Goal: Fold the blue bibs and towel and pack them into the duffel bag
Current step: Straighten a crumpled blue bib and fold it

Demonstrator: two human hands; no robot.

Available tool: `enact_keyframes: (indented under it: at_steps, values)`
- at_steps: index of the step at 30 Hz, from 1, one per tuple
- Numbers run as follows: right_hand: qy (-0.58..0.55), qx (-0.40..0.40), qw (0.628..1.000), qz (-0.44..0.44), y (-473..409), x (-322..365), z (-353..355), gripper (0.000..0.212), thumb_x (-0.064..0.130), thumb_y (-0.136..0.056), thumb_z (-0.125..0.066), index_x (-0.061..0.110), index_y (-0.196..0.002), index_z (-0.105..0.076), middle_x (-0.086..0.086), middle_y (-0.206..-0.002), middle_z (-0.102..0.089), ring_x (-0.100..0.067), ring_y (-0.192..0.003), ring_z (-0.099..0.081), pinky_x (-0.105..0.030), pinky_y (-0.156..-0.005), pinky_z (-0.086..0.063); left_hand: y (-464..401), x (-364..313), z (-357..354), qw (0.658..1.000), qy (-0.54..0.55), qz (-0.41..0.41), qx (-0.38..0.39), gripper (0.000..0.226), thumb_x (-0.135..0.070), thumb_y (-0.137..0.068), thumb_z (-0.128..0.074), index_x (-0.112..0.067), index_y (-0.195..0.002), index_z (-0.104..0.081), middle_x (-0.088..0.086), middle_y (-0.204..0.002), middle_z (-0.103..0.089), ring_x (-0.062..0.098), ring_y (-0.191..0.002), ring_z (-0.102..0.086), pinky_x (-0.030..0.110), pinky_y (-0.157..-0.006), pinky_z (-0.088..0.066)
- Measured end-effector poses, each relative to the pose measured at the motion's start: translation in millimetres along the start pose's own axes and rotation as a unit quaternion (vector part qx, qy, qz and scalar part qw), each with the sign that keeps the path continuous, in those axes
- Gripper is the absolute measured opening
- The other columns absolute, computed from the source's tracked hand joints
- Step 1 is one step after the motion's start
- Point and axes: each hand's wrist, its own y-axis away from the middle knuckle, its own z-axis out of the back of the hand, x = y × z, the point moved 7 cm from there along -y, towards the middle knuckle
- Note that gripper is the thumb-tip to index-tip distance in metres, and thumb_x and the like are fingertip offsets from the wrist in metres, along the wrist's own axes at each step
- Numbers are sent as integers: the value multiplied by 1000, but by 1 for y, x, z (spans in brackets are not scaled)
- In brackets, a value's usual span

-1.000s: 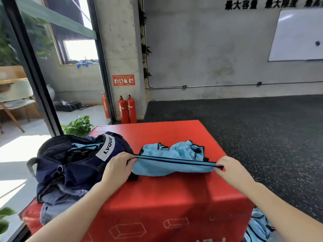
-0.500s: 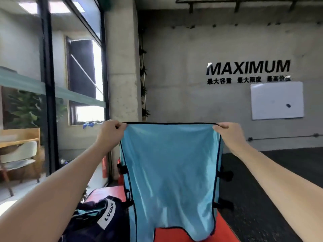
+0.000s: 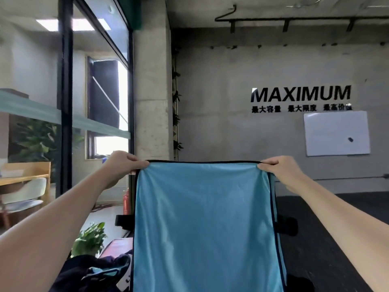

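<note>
While you are holding the blue bib (image 3: 206, 224) up in front of you, it is hanging flat and spread, its black-trimmed top edge stretched straight between your two hands. Your left hand (image 3: 122, 167) is pinching the top left corner with curled fingers, and your right hand (image 3: 282, 171) is pinching the top right corner the same way. Black tabs are sticking out from both side edges partway down. The bib's lower end is running off the bottom of the view, so its hem is cut off.

Down at the lower left, the dark duffel bag (image 3: 92, 272) is sitting open just beside the bib, partly hidden behind it; no label on it is readable. A sliver of the red box (image 3: 114, 246) is showing beyond the bag.

On the concrete wall ahead, black lettering (image 3: 301, 94) is reading "MAXIMUM", with a row of Chinese characters under it, partly blurred. A whiteboard (image 3: 336, 133) is hanging below. Dark open floor (image 3: 328, 224) is stretching away to your right; glass panels are closing the left side.
</note>
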Motion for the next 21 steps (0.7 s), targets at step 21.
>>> enact_keyframes:
  at_steps: [21]
  values:
    - [298,182,931,-106,-111,-255,-191,10,9,-89,-70,14,-97,-69,-3,-80,-73,-13,-68,-69,-23,-64,-50,-102,245,-211,953,-267,-3,142,26,-12,-90,-68,-18,-115,-74,4,-98,-72,18,-86,-60,27,-75,-44]
